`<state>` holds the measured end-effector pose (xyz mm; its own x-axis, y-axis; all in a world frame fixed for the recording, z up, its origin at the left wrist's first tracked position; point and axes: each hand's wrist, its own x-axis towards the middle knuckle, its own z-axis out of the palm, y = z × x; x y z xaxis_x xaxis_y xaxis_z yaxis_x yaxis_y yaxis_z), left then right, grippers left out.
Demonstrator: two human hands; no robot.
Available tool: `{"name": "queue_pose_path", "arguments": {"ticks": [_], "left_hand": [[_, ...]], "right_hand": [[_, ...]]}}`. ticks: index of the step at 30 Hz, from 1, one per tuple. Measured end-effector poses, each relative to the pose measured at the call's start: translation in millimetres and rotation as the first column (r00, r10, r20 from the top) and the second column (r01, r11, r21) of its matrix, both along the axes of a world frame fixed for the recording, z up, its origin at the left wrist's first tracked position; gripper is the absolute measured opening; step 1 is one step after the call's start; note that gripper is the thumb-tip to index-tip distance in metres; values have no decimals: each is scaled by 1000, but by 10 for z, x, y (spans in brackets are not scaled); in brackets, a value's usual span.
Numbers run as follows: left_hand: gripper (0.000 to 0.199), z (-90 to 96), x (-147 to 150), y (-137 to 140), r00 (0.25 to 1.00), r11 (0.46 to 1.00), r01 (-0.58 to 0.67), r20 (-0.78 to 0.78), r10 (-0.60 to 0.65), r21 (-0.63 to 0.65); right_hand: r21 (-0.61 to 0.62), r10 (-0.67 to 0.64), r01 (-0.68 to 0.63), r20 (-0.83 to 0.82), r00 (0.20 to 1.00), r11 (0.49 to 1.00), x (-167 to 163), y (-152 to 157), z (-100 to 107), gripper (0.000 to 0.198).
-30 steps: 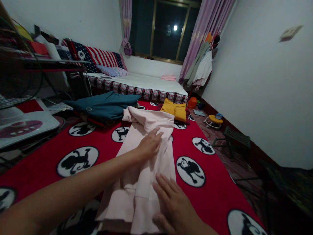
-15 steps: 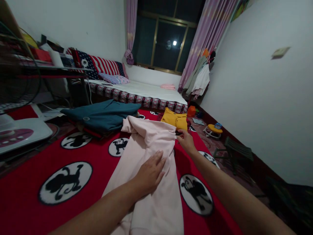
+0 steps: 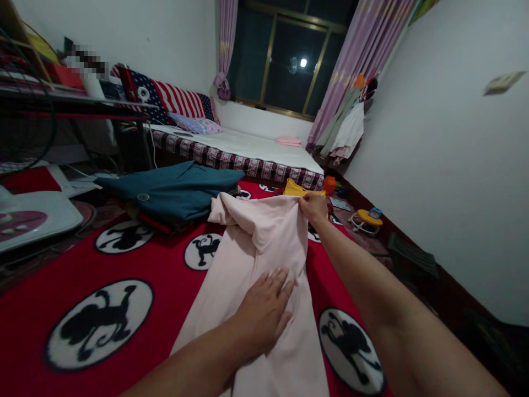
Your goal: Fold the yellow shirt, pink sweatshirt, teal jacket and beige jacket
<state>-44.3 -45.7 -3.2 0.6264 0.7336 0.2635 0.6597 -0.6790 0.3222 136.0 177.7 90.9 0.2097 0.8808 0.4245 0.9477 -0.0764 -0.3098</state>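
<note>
A long pale pink garment lies lengthwise on the red blanket, its far end bunched into folds. Flat on the middle of the cloth rests my left hand, fingers stretched out. My right hand pinches the garment's far right corner and holds it slightly raised. Just beyond that hand is a folded yellow garment, partly hidden. To the left of the pink cloth, a teal garment lies on top of other folded clothes.
Along the far wall stands a bed with a patterned side. A cluttered desk is at the left, with a white plastic appliance below it. On the right floor are a yellow-topped stool and a dark folding stool.
My right hand has closed on the pink garment's far right corner and lifted it a little, straightening the folds there. My left hand stays flat on the cloth. The view has shifted slightly.
</note>
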Motion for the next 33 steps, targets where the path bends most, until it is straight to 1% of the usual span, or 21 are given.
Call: {"name": "queue_pose_path", "arguments": {"ticks": [2, 4, 7, 8, 11, 13, 15, 17, 19, 21, 23, 25, 27, 29, 31, 33], "left_hand": [[59, -4, 4, 0, 1000, 1000, -4, -3, 4, -7], [59, -5, 2, 0, 1000, 1000, -7, -11, 7, -13], [57, 0, -4, 3, 1000, 1000, -6, -23, 6, -20], [57, 2, -5, 4, 1000, 1000, -6, -22, 5, -21], [57, 8, -4, 6, 1000, 1000, -8, -7, 8, -22], [57, 10, -2, 4, 1000, 999, -15, 8, 15, -34], [59, 11, -1, -2, 999, 998, -31, 31, 33, -55], [62, 11, -4, -5, 997, 996, -51, 63, 55, -72], [65, 12, -13, 2, 993, 995, -63, 90, 70, -78], [66, 15, -27, 26, 989, 994, -71, 122, 80, -78], [63, 17, -43, 65, 979, 993, -85, 177, 97, -77], [56, 14, -54, 109, 959, 992, -101, 259, 117, -76], [47, 8, -61, 146, 930, 992, -107, 346, 125, -70], [42, 10, -66, 177, 905, 992, -105, 407, 122, -65], [40, 38, -72, 215, 899, 993, -100, 421, 116, -60], [41, 104, -70, 281, 912, 994, -95, 395, 107, -50]], "right_hand": [[24, -16, 16, -5, 1000, 1000, -75, 14, -59, 31], [24, -16, 17, -16, 1000, 1000, -134, 6, -176, 32], [-22, 29, -30, -46, 999, 999, -182, -1, -345, 28], [-43, 54, -56, -58, 997, 997, -188, 1, -377, 29], [-108, 145, -155, -96, 985, 982, -192, -20, -384, 47], [-135, 218, -233, -118, 969, 963, -177, -107, -354, 49], [-138, 282, -299, -130, 951, 944, -135, -287, -344, 43], [-84, 315, -329, -148, 937, 940, -52, -553, -382, 37], [5, 317, -321, -172, 933, 947, 67, -865, -466, 29], [62, 301, -295, -198, 933, 954, 190, -1177, -575, 20], [55, 285, -279, -223, 932, 959, 273, -1458, -677, 17], [18, 270, -274, -244, 932, 962, 291, -1688, -756, 15], [-22, 263, -276, -239, 935, 961, 245, -1859, -808, 15], [-24, 272, -284, -211, 939, 959, 165, -1968, -837, 17], [23, 307, -308, -187, 933, 951, 87, -2024, -850, 21], [77, 346, -338, -173, 922, 938, 40, -2045, -854, 26]]}}
